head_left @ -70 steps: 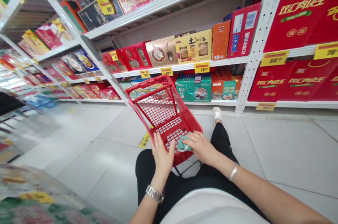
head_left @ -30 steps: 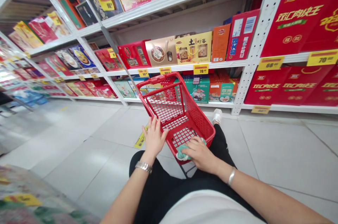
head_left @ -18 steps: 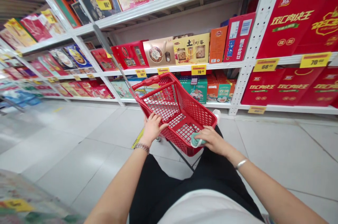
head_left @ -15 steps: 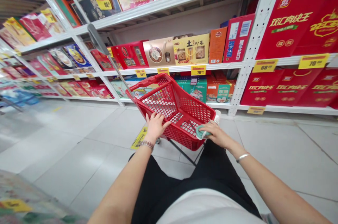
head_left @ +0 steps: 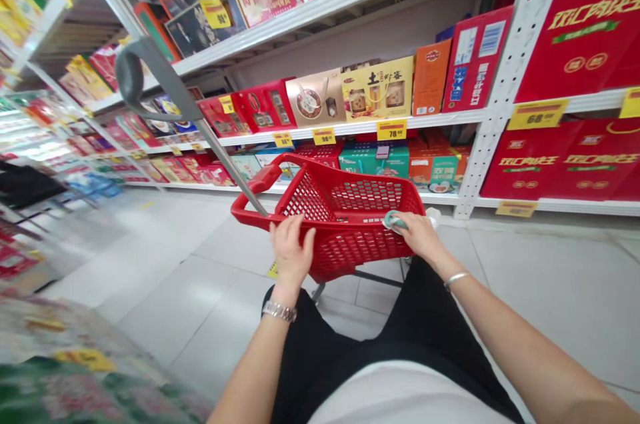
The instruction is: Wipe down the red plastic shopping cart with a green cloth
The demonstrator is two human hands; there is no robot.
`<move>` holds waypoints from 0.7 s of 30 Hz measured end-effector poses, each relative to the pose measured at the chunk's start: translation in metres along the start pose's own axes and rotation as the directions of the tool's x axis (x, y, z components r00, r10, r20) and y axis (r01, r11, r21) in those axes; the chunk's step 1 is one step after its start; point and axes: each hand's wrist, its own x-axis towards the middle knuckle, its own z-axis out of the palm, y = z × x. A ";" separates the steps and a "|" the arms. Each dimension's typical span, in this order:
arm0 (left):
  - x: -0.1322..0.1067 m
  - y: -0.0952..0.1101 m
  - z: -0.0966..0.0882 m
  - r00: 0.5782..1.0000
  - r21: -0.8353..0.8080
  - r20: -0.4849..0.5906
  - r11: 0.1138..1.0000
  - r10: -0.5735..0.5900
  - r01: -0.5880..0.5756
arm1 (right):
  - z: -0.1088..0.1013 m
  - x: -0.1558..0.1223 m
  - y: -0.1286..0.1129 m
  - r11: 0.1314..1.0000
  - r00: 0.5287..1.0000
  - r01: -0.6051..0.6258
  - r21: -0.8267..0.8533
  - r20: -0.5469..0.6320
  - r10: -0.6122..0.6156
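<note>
A red plastic shopping cart (head_left: 365, 247) with lattice walls stands in front of my legs, its inside showing only in part. My left hand (head_left: 291, 251) rests against the near rim, fingers stretched out and thumb apart. At the cart's right end, my right hand (head_left: 419, 232) is closed around a green cloth (head_left: 393, 220) pressed on the rim. Something white (head_left: 434, 216) shows beyond that hand, too small to name. The grey handle (head_left: 173, 81) sticks up from the cart's left end on a slanted metal rod (head_left: 231, 169).
Behind the cart runs a white metal shelf (head_left: 465, 117) with boxed goods and yellow price tags. Large red boxes (head_left: 575, 157) fill its right side. A blurred display with green and pink packaging (head_left: 95, 384) is at the lower left. Pale tiles (head_left: 555, 277) cover the floor.
The cart has turned and now lies more level across the view, its handle nearer and larger. My right hand has moved up slightly with the cloth; my left hand stays at the near rim.
</note>
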 end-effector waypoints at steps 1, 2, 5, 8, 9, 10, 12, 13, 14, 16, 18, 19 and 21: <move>0.004 -0.015 -0.015 0.991 0.047 -0.120 0.997 -0.056 0.062 | 0.001 0.002 0.006 1.000 1.000 -0.011 0.002 -0.016 0.011; 0.009 -0.029 -0.029 0.966 0.092 -0.232 0.986 -0.113 0.137 | 0.002 0.005 0.011 1.000 0.999 -0.029 0.008 -0.036 0.029; 0.027 -0.065 -0.061 0.927 0.165 -0.330 0.956 -0.179 0.244 | 0.011 0.013 0.013 0.996 0.990 -0.073 0.052 -0.116 0.078; 0.036 -0.080 -0.068 0.970 0.175 -0.173 0.964 -0.171 0.201 | 0.026 0.018 -0.009 0.992 0.983 -0.042 0.119 -0.175 0.062; 0.036 -0.080 -0.067 0.981 0.162 -0.113 0.971 -0.156 0.173 | 0.033 0.018 -0.021 0.990 0.983 -0.021 0.138 -0.178 0.046; 0.035 -0.079 -0.065 0.988 0.145 -0.071 0.978 -0.137 0.147 | 0.039 0.018 -0.034 0.988 0.984 -0.002 0.157 -0.173 0.029; 0.028 -0.072 -0.062 0.993 0.112 -0.052 0.988 -0.102 0.107 | 0.050 0.017 -0.063 0.979 0.988 0.035 0.200 -0.154 -0.003; 0.024 -0.068 -0.061 0.994 0.101 -0.064 0.990 -0.091 0.097 | 0.054 0.015 -0.079 0.972 0.989 0.055 0.230 -0.146 -0.021; 0.019 -0.062 -0.061 0.993 0.093 -0.077 0.991 -0.086 0.093 | 0.057 0.014 -0.096 0.961 0.989 0.074 0.267 -0.142 -0.037; 0.010 -0.049 -0.064 0.993 0.074 -0.083 0.993 -0.087 0.093 | 0.060 0.009 -0.129 0.927 0.988 0.111 0.358 -0.136 -0.066; 0.001 -0.033 -0.067 0.993 0.050 -0.079 0.994 -0.093 0.097 | 0.057 0.003 -0.159 0.870 0.986 0.152 0.468 -0.126 -0.105; -0.003 -0.024 -0.068 0.992 0.040 -0.080 0.994 -0.096 0.100 | 0.052 0.000 -0.172 0.832 0.985 0.172 0.528 -0.119 -0.128; -0.012 -0.003 -0.071 0.992 0.019 -0.090 0.995 -0.094 0.096 | 0.041 -0.006 -0.189 0.740 0.980 0.195 0.644 -0.108 -0.164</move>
